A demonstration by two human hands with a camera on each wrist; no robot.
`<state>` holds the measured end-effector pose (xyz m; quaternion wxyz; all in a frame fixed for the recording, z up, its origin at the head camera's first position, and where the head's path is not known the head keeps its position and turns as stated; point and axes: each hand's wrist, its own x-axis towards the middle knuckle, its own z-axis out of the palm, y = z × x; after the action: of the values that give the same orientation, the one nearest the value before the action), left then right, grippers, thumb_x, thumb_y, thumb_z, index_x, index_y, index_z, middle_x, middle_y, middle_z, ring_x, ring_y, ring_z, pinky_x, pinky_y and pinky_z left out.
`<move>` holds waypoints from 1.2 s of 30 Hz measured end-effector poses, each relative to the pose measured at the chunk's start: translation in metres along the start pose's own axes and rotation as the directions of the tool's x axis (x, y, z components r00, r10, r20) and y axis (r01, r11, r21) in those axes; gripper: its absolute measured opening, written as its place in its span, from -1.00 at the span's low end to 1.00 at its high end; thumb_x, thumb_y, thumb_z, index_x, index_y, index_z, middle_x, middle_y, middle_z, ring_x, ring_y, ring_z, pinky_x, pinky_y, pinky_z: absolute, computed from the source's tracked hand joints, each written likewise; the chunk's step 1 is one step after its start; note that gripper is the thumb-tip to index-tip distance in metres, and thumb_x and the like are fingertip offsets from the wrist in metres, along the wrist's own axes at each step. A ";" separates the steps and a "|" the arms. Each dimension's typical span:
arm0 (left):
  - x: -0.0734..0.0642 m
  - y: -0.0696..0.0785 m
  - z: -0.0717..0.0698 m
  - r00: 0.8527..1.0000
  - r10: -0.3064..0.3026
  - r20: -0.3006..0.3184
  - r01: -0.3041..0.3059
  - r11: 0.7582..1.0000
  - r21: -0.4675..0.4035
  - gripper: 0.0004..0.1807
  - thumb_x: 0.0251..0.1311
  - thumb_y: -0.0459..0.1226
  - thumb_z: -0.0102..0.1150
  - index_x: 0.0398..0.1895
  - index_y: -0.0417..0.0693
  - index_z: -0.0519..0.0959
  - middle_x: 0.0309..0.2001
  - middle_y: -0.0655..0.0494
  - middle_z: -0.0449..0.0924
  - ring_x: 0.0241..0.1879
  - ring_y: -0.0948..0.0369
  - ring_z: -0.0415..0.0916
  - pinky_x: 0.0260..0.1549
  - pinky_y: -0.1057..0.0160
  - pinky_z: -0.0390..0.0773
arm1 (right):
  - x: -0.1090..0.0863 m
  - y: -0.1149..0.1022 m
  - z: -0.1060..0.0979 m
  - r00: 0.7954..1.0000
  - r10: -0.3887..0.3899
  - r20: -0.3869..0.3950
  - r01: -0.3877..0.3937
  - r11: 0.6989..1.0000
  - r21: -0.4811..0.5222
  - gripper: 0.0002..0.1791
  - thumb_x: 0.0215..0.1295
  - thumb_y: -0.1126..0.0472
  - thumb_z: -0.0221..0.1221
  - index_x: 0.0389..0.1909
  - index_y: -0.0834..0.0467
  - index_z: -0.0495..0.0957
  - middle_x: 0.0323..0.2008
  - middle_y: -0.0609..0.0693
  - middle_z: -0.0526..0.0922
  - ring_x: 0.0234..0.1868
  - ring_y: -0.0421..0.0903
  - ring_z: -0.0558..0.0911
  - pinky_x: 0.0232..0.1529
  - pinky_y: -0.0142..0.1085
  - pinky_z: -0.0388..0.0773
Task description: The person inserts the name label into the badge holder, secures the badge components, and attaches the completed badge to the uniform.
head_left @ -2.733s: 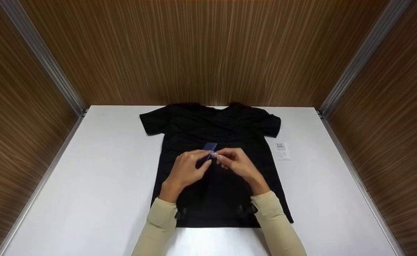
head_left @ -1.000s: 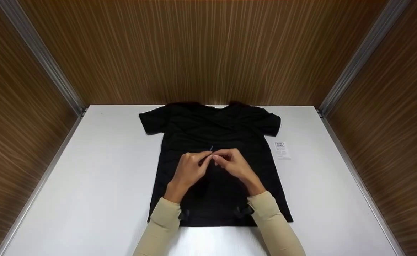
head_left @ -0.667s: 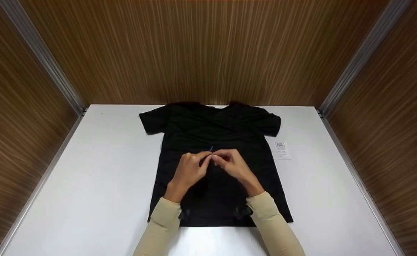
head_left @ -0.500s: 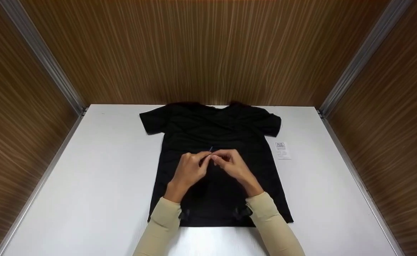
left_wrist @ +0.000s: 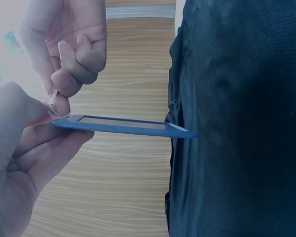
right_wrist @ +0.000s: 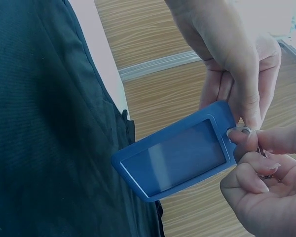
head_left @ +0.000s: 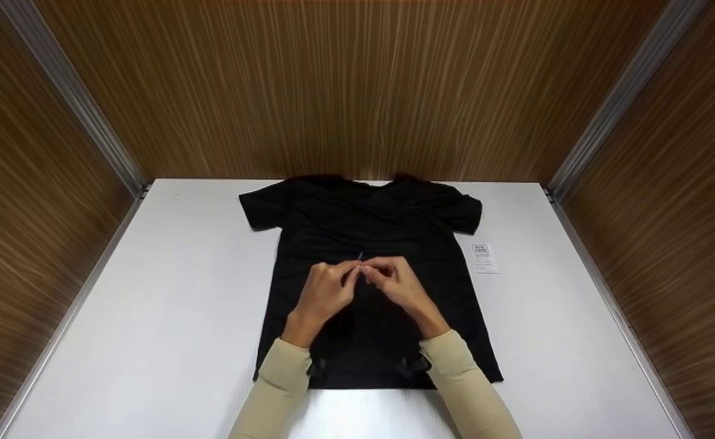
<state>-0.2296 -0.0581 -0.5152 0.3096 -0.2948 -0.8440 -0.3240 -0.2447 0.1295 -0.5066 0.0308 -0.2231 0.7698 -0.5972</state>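
A blue badge holder (right_wrist: 175, 155) with a clear window stands edge-on above a black T-shirt (head_left: 369, 329). In the head view only a thin edge of the badge holder (head_left: 360, 256) shows. My left hand (head_left: 327, 289) pinches the holder's near end between thumb and fingers, as the left wrist view also shows. Right beside it, my right hand (head_left: 398, 283) pinches a small metal clip (right_wrist: 246, 130) with a short clear strap at that same end. The fingertips of both hands meet there and partly hide the clip.
The T-shirt lies spread on a white table (head_left: 180, 292), sleeves towards the back. To its right is a white printed card (head_left: 484, 258). Wood-grain panels (head_left: 345, 91) rise behind and on both sides, with metal strips at the corners.
Since the oldest frame the badge holder has turned from showing its blue face to edge-on, and both hands have drawn together. Over the last second the hands barely shift.
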 end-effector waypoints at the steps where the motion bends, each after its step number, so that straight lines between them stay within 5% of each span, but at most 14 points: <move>1: 0.000 0.000 0.000 1.000 0.001 0.000 -0.001 1.000 0.002 -0.86 0.35 -0.38 0.26 -0.20 -0.24 0.78 -0.45 -0.05 0.78 -0.64 0.19 0.62 -0.54 0.27 0.64 | 0.000 0.000 0.000 1.000 0.002 -0.002 -0.002 1.000 -0.001 -0.77 0.47 0.23 0.21 -0.15 0.31 0.75 -0.40 0.33 0.64 -0.46 -0.06 0.54 -0.40 -0.44 0.44; 12: 0.000 0.000 0.001 1.000 0.002 -0.012 -0.002 1.000 -0.012 -0.88 0.33 -0.40 0.26 -0.24 -0.23 0.78 -0.47 -0.04 0.78 -0.65 0.19 0.62 -0.56 0.27 0.63 | 0.001 0.000 0.003 1.000 -0.006 -0.022 0.006 1.000 -0.017 -0.79 0.47 0.34 0.17 -0.16 0.41 0.72 -0.41 0.42 0.59 -0.48 -0.10 0.50 -0.42 -0.47 0.40; 22: 0.001 0.001 0.000 1.000 -0.017 -0.016 0.016 0.998 -0.057 -0.88 0.32 -0.42 0.25 -0.25 -0.25 0.77 -0.43 -0.06 0.79 -0.62 0.20 0.64 -0.54 0.29 0.65 | 0.000 -0.001 0.003 0.998 -0.062 -0.017 0.062 0.998 0.019 -0.79 0.47 0.25 0.20 -0.18 0.29 0.77 -0.46 -0.08 0.62 -0.48 -0.10 0.53 -0.41 -0.43 0.46; 27: 0.001 0.002 0.000 0.999 -0.021 -0.032 0.018 0.996 -0.085 -0.88 0.32 -0.43 0.25 -0.25 -0.24 0.78 -0.44 -0.05 0.79 -0.63 0.22 0.63 -0.55 0.30 0.64 | 0.000 0.000 0.004 0.999 -0.040 -0.025 0.041 0.999 0.018 -0.78 0.48 0.21 0.21 -0.14 0.25 0.78 -0.36 -0.07 0.72 -0.43 -0.25 0.58 -0.34 -0.40 0.52; 32: 0.001 0.001 0.000 0.999 -0.028 -0.038 0.024 0.994 -0.109 -0.87 0.32 -0.44 0.25 -0.24 -0.25 0.78 -0.46 -0.03 0.78 -0.66 0.24 0.61 -0.57 0.31 0.62 | -0.003 -0.011 0.004 0.999 -0.019 -0.028 0.019 1.000 0.000 -0.77 0.49 0.21 0.21 -0.12 0.25 0.78 -0.29 0.20 0.74 -0.42 -0.29 0.57 -0.32 -0.41 0.51; 36: 0.000 0.001 0.000 0.998 -0.031 -0.049 0.025 0.993 -0.118 -0.87 0.31 -0.45 0.25 -0.23 -0.27 0.78 -0.44 -0.06 0.79 -0.64 0.23 0.63 -0.57 0.31 0.63 | -0.004 -0.022 0.006 1.000 -0.014 -0.023 0.014 1.000 -0.003 -0.79 0.48 0.30 0.18 -0.13 0.34 0.75 -0.42 0.05 0.65 -0.47 -0.30 0.50 -0.37 -0.42 0.44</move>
<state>-0.2294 -0.0570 -0.5148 0.3087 -0.2922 -0.8194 -0.3846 -0.2323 0.1218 -0.4883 0.0171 -0.2217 0.7695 -0.5987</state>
